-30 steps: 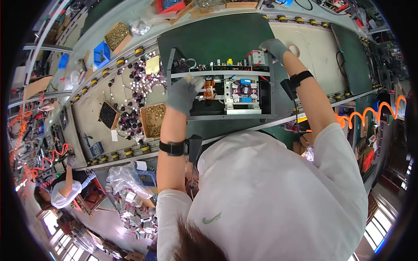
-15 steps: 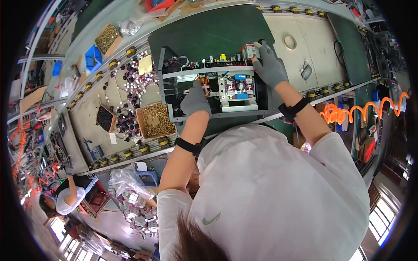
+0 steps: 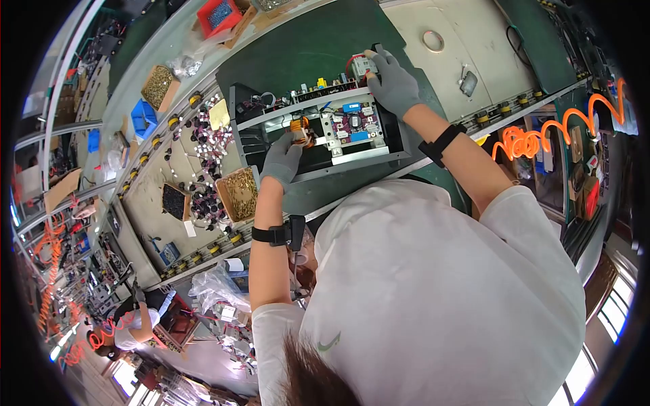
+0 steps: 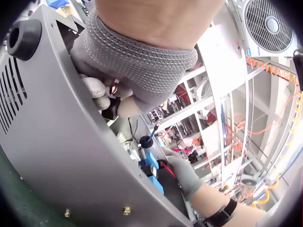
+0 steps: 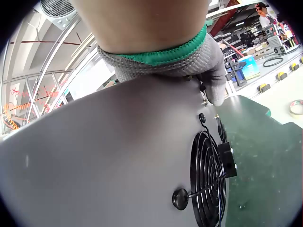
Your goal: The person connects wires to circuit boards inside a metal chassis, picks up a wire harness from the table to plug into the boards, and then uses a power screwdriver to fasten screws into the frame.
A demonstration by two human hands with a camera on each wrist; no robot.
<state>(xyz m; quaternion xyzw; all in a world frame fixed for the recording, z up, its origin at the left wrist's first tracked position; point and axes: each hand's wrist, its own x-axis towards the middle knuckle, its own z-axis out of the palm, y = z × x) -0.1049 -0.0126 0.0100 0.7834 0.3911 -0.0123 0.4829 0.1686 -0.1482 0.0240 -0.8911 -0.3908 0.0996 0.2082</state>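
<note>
An uncovered grey metal case (image 3: 352, 166) holds circuit boards, a silver crossbar and a copper-wound coil (image 3: 302, 131). The gloved left hand (image 3: 283, 161) reaches over its near-left edge and pinches the coil; in the left wrist view, curled fingers (image 4: 94, 90) surround a dark part inside the wall. At the far right corner, the gloved right hand (image 3: 396, 84) grips the case, its fingertips beside a pale block (image 3: 363, 65). The right wrist view shows this hand (image 5: 165, 64) over the side panel (image 5: 109, 146), above a black fan grille (image 5: 206, 175); its other fingers are hidden.
Left of the case lie a box of brass-coloured parts (image 3: 238, 195), heaped connectors (image 3: 206, 145) and a box of black parts (image 3: 175, 201). A tape roll (image 3: 432, 42) sits behind, right of the green board (image 3: 305, 44). Rollers (image 3: 504, 107) line the bench.
The left hand has gone from the crossbar area to the coil. The right hand has come in from beyond the corner onto it. The case appears further left and more tilted in the head view.
</note>
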